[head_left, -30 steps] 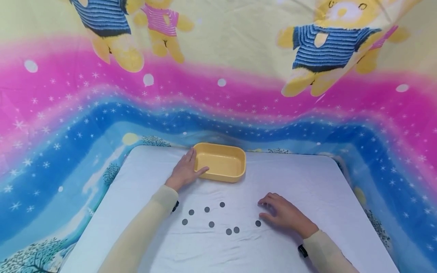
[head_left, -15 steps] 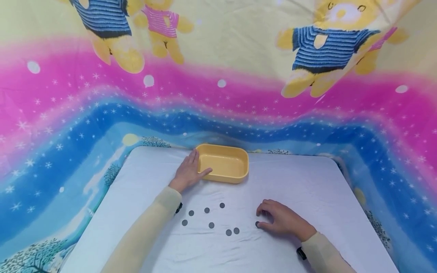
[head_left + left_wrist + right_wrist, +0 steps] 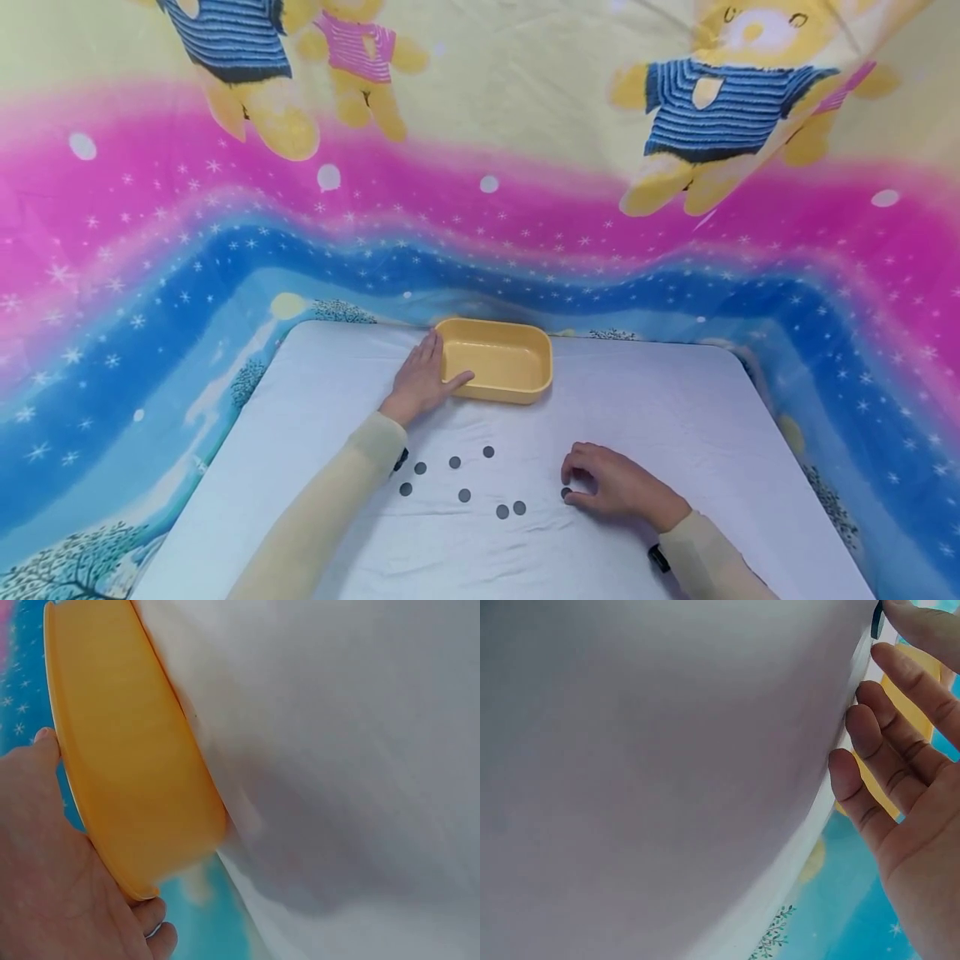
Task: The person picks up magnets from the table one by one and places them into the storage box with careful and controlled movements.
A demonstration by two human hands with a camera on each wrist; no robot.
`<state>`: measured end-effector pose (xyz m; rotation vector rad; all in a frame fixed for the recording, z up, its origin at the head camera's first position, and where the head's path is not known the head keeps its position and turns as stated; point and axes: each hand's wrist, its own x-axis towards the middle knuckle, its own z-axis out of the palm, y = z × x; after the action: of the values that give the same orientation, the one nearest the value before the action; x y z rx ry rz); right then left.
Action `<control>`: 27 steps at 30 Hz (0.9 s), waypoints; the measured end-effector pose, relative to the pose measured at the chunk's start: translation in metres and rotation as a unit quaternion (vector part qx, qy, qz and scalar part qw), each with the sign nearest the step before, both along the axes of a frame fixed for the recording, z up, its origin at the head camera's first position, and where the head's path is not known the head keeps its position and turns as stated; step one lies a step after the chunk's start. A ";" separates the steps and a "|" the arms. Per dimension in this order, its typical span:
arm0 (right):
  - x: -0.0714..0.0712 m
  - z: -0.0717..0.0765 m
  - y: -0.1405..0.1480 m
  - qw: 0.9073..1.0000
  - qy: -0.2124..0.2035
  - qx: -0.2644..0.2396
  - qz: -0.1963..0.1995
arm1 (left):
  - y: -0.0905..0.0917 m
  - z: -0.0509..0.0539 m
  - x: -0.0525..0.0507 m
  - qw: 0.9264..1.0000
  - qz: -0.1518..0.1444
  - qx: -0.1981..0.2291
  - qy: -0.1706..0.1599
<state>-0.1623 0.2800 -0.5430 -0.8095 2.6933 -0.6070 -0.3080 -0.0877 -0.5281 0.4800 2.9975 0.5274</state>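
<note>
A yellow plastic box (image 3: 498, 396) stands at the table's far edge, open side up. My left hand (image 3: 422, 379) holds its near left corner, thumb over the front rim and fingers along the left end; in the left wrist view the fingertips (image 3: 161, 939) bend around the rim. At the right, my right hand (image 3: 618, 483) pinches a small dark round disc (image 3: 566, 493) at the table surface between thumb and index finger. The right wrist view shows this disc (image 3: 876, 621) edge-on, with the other fingers loosely bent.
Several similar dark discs (image 3: 464, 495) lie scattered on the white-covered table (image 3: 360, 350) between the arms. A printed cloth (image 3: 480, 233) with bears and snowflakes surrounds the table's back and sides.
The left hand and the yellow box have shifted slightly right. My right hand has come down to the nearest disc, its thumb and index finger closing in on it.
</note>
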 end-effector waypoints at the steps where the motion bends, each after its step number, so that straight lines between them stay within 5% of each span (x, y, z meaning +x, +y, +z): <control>1: 0.000 0.000 0.000 1.000 -0.001 -0.002 0.002 | 0.001 0.000 0.001 1.000 0.001 -0.001 0.000; 27: -0.002 0.006 -0.008 0.998 -0.054 -0.024 0.003 | 0.025 0.003 0.018 1.000 0.016 -0.020 -0.002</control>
<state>-0.1640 0.2721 -0.5366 -0.7725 2.5884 -0.6946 -0.2896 -0.0631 -0.5247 0.4286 3.0091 0.4703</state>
